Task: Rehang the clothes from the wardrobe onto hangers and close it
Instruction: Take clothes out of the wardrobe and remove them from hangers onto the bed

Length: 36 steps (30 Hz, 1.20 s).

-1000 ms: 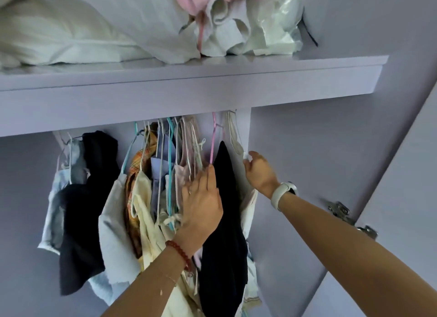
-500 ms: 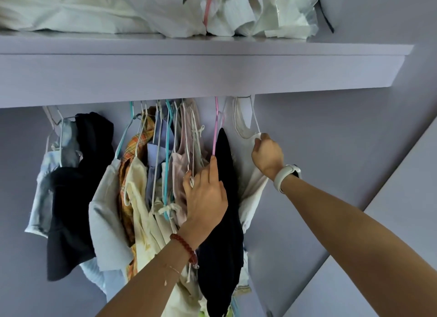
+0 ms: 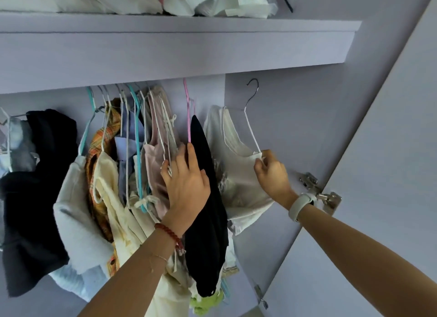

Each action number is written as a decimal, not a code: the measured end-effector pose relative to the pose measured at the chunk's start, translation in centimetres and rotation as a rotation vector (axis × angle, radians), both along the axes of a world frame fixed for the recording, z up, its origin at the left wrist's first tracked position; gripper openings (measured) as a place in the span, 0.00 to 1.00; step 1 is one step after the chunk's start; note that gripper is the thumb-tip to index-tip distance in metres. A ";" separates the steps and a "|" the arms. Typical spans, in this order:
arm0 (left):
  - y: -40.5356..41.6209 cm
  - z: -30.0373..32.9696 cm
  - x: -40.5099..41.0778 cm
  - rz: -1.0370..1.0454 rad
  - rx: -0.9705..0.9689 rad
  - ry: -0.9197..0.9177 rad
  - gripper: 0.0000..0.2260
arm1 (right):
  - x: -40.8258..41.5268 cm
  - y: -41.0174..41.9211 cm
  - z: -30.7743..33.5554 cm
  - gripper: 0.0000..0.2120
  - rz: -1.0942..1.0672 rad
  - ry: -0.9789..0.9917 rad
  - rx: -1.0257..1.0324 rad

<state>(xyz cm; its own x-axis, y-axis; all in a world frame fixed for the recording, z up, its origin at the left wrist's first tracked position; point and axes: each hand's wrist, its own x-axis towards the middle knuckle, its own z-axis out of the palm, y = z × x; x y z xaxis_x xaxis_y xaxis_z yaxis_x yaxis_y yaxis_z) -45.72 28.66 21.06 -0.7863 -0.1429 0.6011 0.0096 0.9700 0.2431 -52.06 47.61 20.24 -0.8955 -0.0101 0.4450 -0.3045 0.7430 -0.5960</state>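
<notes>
Step in hand looks like taking one garment off the rail to sort it: the right hand (image 3: 272,172) pinches the end of a white wire hanger (image 3: 251,130) w/ thumb and curled fingers, right at the strap of the cream top (image 3: 236,174) hanging on it, and the hanger's hook sits free in the air, right of the packed clothes and clear of the rail (rail itself hidden behind the shelf front (image 3: 165,54)). The left hand (image 3: 186,182) lies flat, fingers straight, pressing the crowded pale garments leftward, w/ the black garment (image 3: 205,212) on its pink hanger (image 3: 188,118) just right of it, between the two hands. Further left hang a plaid piece, cream pieces and a 2nd dark item on assorted hangers, several bunched or slipping. Wardrobe door (image 3: 390,174) stands open at right, hinge near the right wrist. Next move prob needs the top squared on its hanger, straps seated on both ends, then the hook put back on the rail in the gap the left hand holds; lots left before closing
</notes>
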 end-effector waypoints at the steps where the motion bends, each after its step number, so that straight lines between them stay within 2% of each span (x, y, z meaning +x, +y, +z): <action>1: 0.2 0.3 0.2 -0.012 -0.016 0.020 0.29 | 1.1 1.1 -0.9 0.06 -0.001 -0.023 0.004; 3: 0.8 0.7 0.6 -0.073 -0.069 0.113 0.27 | 3.6 3.2 -2.6 0.06 -0.018 -0.084 0.028; 6: 2.9 0.2 1.6 -0.276 -0.139 0.248 0.22 | 8.2 6.7 -4.4 0.06 -0.043 -0.156 0.094; 8: 5.0 -0.7 2.5 -0.422 -0.149 0.256 0.21 | 11.9 8.9 -5.1 0.06 -0.065 -0.178 0.144; 10: 7.3 -2.0 3.2 -0.539 -0.077 0.130 0.23 | 15.9 10.7 -5.2 0.06 -0.092 -0.188 0.202; 12: 9.6 -3.5 3.8 -0.599 0.017 -0.103 0.26 | 20.0 12.4 -4.8 0.06 -0.144 -0.148 0.274; 15: 13.1 -6.5 4.6 -0.672 -0.018 -0.404 0.25 | 26.4 15.2 -4.4 0.13 -0.207 -0.109 0.375; 19: 18.2 -9.3 7.9 -1.026 -0.002 -0.403 0.11 | 35.4 19.3 -5.6 0.14 -0.374 -0.139 0.517; 21: 20.6 -10.4 10.5 -1.169 0.008 -0.513 0.07 | 40.1 21.3 -6.3 0.13 -0.505 -0.159 0.571; 27: 28.8 -12.8 20.6 -1.556 0.080 -0.817 0.08 | 52.1 25.9 -7.8 0.13 -1.035 -0.217 0.508; 31: 35.1 -12.2 26.4 -1.660 0.174 -0.836 0.09 | 58.6 28.2 -8.5 0.15 -1.275 -0.275 0.419; 36: 45.2 -10.4 32.5 -1.690 0.237 -0.686 0.09 | 65.8 32.8 -8.5 0.15 -1.361 -0.349 0.278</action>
